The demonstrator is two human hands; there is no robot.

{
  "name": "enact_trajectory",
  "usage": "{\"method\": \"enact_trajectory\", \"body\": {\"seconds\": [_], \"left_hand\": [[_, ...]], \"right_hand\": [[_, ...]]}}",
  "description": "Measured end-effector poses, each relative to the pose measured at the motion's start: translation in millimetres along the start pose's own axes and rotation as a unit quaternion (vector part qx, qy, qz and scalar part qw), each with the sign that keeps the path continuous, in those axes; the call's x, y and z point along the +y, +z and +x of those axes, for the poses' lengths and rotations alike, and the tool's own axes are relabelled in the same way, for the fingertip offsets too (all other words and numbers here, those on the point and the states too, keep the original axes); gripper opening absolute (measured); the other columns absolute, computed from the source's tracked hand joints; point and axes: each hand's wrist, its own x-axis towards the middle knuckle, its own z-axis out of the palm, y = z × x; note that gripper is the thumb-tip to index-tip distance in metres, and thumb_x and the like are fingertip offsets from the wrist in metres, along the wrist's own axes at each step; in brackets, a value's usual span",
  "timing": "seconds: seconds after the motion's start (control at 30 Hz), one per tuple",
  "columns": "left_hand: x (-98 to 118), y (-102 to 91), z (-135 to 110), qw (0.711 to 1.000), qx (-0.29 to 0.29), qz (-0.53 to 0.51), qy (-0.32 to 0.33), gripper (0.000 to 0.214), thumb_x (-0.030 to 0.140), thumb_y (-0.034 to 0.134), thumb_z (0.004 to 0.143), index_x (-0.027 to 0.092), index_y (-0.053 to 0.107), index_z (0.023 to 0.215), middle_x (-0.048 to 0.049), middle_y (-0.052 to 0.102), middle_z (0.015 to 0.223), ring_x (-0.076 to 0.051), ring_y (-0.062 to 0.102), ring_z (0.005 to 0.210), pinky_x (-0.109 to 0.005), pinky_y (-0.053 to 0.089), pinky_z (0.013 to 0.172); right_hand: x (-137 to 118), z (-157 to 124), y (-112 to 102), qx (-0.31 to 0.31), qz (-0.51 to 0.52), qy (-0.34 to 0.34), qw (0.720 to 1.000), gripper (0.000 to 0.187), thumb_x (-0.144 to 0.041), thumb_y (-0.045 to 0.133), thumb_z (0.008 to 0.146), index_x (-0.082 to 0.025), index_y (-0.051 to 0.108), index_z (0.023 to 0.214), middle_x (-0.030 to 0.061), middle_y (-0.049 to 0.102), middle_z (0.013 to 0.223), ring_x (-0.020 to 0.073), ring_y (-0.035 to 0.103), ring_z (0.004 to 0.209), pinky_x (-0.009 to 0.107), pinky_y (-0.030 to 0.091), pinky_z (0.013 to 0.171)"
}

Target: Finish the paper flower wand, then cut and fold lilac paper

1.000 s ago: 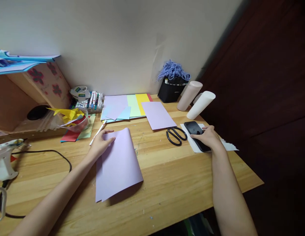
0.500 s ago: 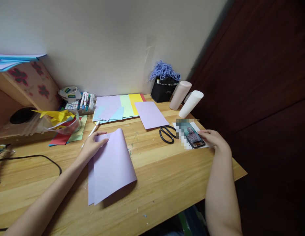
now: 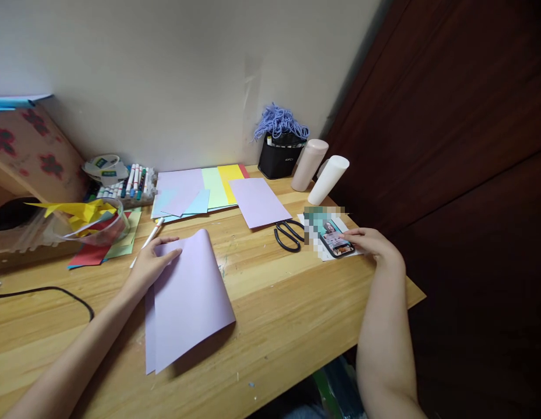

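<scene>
My left hand (image 3: 153, 259) presses the upper left edge of a sheet of purple paper (image 3: 194, 302), thumb on top and fingers along the edge. The sheet is bent over on itself, with a rounded, unflattened fold on its right side and its lower edges offset. At the right, my right hand (image 3: 370, 241) reaches over a smartphone (image 3: 339, 247), fingers stretched out and tips at its lit screen. The phone lies on a white sheet (image 3: 326, 255), partly blurred out. Left of it lie scissors (image 3: 287, 238) with black handles, blades hidden.
A flat purple sheet (image 3: 259, 203) lies by stacked coloured paper (image 3: 211, 187). Behind stand a black bag (image 3: 276, 158) topped with blue yarn (image 3: 281, 122), and two bottles (image 3: 329, 180). Leftward are markers (image 3: 137, 181), a clear bowl of scraps (image 3: 93, 227), a white marker (image 3: 150, 235) and a cable (image 3: 52, 288).
The view has shifted slightly, so things sit further left. My right fingers have moved over the phone's screen from its right edge. The left hand still holds the bent purple paper.
</scene>
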Motion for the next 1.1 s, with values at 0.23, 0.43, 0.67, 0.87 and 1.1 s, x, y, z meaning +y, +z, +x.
{"method": "enact_trajectory", "body": {"seconds": [0.23,0.43,0.67,0.87,1.1], "left_hand": [[-2.9,-0.1,1.4,1.000,0.004,0.003,0.000,0.045,0.046,0.061,0.064,0.021,0.060,0.101,-0.0041,0.061,0.111,-0.023,0.058,0.088,-0.032,0.045,0.078],[-1.6,0.4,0.5,1.000,0.007,-0.005,0.008,0.046,0.046,0.060,0.065,0.021,0.059,0.103,-0.0043,0.061,0.112,-0.022,0.059,0.087,-0.029,0.046,0.074],[-0.2,0.4,-0.7,1.000,0.006,-0.011,0.012,0.044,0.044,0.060,0.065,0.021,0.059,0.103,-0.0040,0.060,0.113,-0.023,0.056,0.096,-0.030,0.044,0.080],[0.4,0.8,-1.6,1.000,-0.002,-0.016,0.006,0.044,0.043,0.060,0.066,0.021,0.058,0.104,-0.0044,0.059,0.115,-0.023,0.057,0.095,-0.030,0.044,0.080],[-2.6,-5.1,4.1,0.999,-0.003,-0.012,0.045,0.041,0.042,0.057,0.068,0.021,0.057,0.102,-0.0061,0.056,0.119,-0.025,0.047,0.113,-0.035,0.036,0.094]], "right_hand": [[-0.1,-0.7,1.1,0.005,-0.004,-0.008,1.000,0.019,-0.019,0.076,0.057,-0.012,0.061,0.068,0.0056,0.065,0.057,0.0145,0.059,0.047,0.022,0.047,0.044],[1.1,4.0,0.1,0.067,-0.024,-0.067,0.995,0.016,-0.027,0.071,0.063,-0.013,0.063,0.066,0.0051,0.065,0.059,0.0146,0.059,0.051,0.022,0.045,0.045],[4.3,10.0,1.1,0.072,-0.031,-0.090,0.993,0.014,-0.026,0.068,0.064,-0.013,0.064,0.063,0.0048,0.065,0.058,0.0142,0.058,0.052,0.022,0.045,0.047],[4.7,14.8,0.7,0.093,-0.028,-0.119,0.988,0.017,-0.030,0.064,0.067,-0.013,0.063,0.066,0.0068,0.067,0.068,0.0144,0.059,0.058,0.023,0.045,0.051],[-23.0,-10.1,37.4,0.067,0.086,-0.316,0.943,0.017,-0.033,0.053,0.075,-0.017,0.059,0.073,0.0004,0.056,0.062,0.0099,0.048,0.052,0.020,0.040,0.050]]}}
